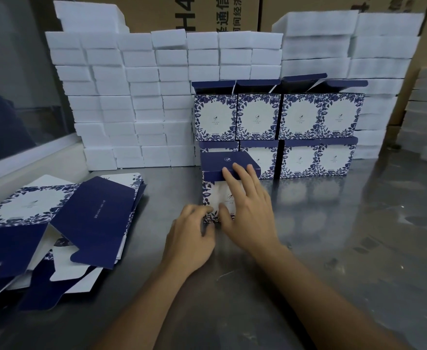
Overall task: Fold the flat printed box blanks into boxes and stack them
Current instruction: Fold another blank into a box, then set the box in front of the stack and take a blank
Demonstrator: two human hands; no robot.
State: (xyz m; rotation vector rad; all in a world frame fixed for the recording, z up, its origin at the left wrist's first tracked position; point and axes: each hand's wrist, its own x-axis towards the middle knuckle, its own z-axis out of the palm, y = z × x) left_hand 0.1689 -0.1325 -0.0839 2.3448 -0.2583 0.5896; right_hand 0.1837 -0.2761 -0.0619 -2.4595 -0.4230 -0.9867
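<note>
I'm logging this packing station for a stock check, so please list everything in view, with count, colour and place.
folded boxes: eight stacked, blue-and-white floral, back centre.
box in hand: one, same print, navy lid, before the stack.
flat blanks: a pile, count unclear, navy and white, left.
foam blocks: many, white, stacked behind.
cartons: brown, rearmost.
table: one, grey metal.
left hand: grips box's lower corner.
right hand: spread on box front.

Folded blue-floral box (228,188) upright at centre frame, stacked boxes (278,130) behind, flat blanks (55,223) heaped lower left.
</note>
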